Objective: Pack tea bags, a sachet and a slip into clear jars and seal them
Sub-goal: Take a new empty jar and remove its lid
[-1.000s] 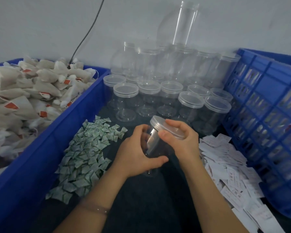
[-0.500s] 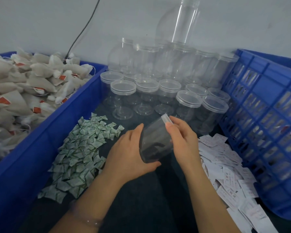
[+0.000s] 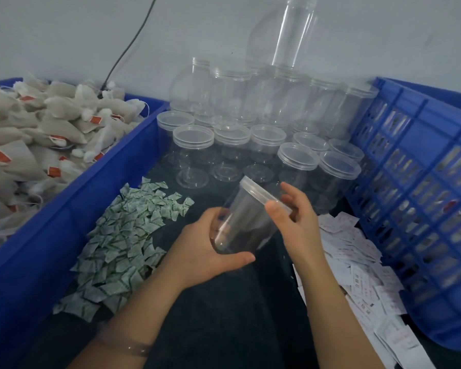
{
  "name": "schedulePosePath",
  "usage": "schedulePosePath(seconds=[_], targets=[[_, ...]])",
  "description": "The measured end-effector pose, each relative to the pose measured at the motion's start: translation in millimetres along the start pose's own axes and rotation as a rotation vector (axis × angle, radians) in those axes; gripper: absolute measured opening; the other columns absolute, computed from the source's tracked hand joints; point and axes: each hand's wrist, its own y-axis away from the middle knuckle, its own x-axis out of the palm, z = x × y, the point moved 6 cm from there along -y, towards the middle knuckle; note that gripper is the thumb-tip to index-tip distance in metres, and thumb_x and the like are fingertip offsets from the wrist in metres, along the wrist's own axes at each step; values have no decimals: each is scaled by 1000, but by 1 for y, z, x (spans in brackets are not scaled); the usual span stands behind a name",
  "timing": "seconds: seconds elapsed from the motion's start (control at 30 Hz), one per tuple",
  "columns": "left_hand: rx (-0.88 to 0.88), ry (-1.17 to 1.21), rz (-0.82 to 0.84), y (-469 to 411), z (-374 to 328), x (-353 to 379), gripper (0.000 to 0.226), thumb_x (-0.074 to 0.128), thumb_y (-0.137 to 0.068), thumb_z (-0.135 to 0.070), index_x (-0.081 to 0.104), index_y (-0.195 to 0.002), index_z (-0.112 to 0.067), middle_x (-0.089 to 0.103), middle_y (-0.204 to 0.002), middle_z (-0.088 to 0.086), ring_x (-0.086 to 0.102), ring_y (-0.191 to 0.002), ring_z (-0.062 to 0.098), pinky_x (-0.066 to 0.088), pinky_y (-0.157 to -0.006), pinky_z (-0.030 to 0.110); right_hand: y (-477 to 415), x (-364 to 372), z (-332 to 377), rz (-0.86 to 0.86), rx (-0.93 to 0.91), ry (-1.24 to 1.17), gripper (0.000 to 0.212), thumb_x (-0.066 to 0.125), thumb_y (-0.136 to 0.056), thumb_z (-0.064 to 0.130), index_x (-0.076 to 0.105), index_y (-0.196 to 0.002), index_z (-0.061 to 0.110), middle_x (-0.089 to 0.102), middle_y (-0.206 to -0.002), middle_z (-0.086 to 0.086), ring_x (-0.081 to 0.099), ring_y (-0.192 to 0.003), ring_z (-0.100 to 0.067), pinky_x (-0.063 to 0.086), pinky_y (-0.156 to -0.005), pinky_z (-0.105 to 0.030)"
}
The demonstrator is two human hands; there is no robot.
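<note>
My left hand [image 3: 208, 249] grips the base of an empty clear jar [image 3: 246, 222], which is tilted with its top toward the upper right. My right hand [image 3: 297, 222] pinches the clear lid [image 3: 261, 193] at the jar's mouth between thumb and fingers. Tea bags [image 3: 37, 145] with red tags fill the blue bin on the left. Green-printed sachets [image 3: 125, 241] lie piled on the dark mat left of my hands. White paper slips [image 3: 357, 265] lie scattered to the right.
Lidded empty jars [image 3: 237, 150] stand in rows behind my hands, with more stacked against the wall. A blue slotted crate [image 3: 423, 182] walls off the right side. The blue bin wall [image 3: 64, 222] borders the left. A black cable [image 3: 128, 49] runs up the wall.
The jar has tipped from near upright to slanted and risen slightly in my hands. My right hand's grip has shifted from over the lid to its edge.
</note>
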Motion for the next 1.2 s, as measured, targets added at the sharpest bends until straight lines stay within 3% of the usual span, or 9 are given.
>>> schedulePosePath(seconds=[0.13, 0.23, 0.3, 0.43, 0.57, 0.7, 0.87, 1.03, 1.2], targets=[[27, -82, -38, -1, 3, -3, 87, 78, -42, -69, 40, -119, -52, 62, -104, -26, 62, -91, -9, 55, -83, 26, 0, 6, -4, -80, -15, -103, 63, 73, -60, 51, 54, -119, 40, 54, -119, 8, 57, -93, 13, 45, -68, -4], [27, -49, -46, -3, 7, -7, 87, 78, -42, -68, 38, -118, -54, 60, -109, -22, 61, -96, -7, 55, -87, 28, 1, 9, -5, -76, -38, -270, 56, 68, -69, 33, 55, -123, 36, 55, -127, 6, 58, -108, 7, 52, -85, -17], [31, -76, -32, -2, 6, -6, 87, 78, -43, -68, 39, -120, -52, 60, -108, -24, 62, -93, -7, 56, -84, 28, 2, 12, -5, -44, -30, -281, 60, 66, -68, 41, 52, -127, 37, 53, -132, 8, 53, -117, 6, 49, -93, -18], [78, -187, -35, 0, 1, -3, 92, 76, -42, -72, 34, -122, -53, 57, -107, -30, 62, -87, -6, 56, -78, 27, 5, 12, 1, -134, -34, -109, 76, 66, -50, 66, 48, -121, 47, 51, -125, 12, 49, -99, 22, 42, -72, 1], [69, -141, -20, -1, 3, -4, 94, 79, -43, -68, 38, -125, -48, 58, -109, -26, 63, -91, -3, 56, -82, 32, 6, 10, -2, -101, -87, -290, 64, 70, -65, 38, 49, -125, 43, 51, -133, 8, 55, -118, -1, 49, -92, -22], [79, -167, -59, 0, 3, -4, 90, 76, -42, -72, 34, -120, -55, 57, -107, -30, 62, -89, -7, 56, -80, 29, 3, 11, 0, -133, -67, -152, 81, 68, -51, 63, 45, -126, 46, 47, -129, 7, 50, -100, 19, 42, -73, -1], [53, -105, -58, -2, 8, -5, 95, 79, -43, -69, 39, -127, -46, 58, -111, -25, 60, -99, -5, 55, -86, 32, 5, 9, -2, -123, -124, -307, 67, 71, -70, 30, 46, -131, 39, 48, -135, 6, 57, -116, 1, 49, -80, -10], [80, -119, -34, 0, 4, -2, 93, 80, -44, -66, 39, -125, -48, 59, -111, -26, 62, -95, -2, 56, -83, 33, 4, 10, 1, -153, -61, -180, 85, 70, -50, 63, 41, -129, 48, 46, -128, 13, 50, -99, 20, 44, -72, -2], [77, -97, -24, 0, 3, -1, 97, 81, -45, -64, 40, -130, -43, 58, -113, -24, 61, -100, -2, 55, -87, 33, 6, 9, 1, -133, -106, -273, 71, 70, -66, 39, 41, -131, 42, 46, -134, 9, 54, -118, 0, 49, -82, -13]])
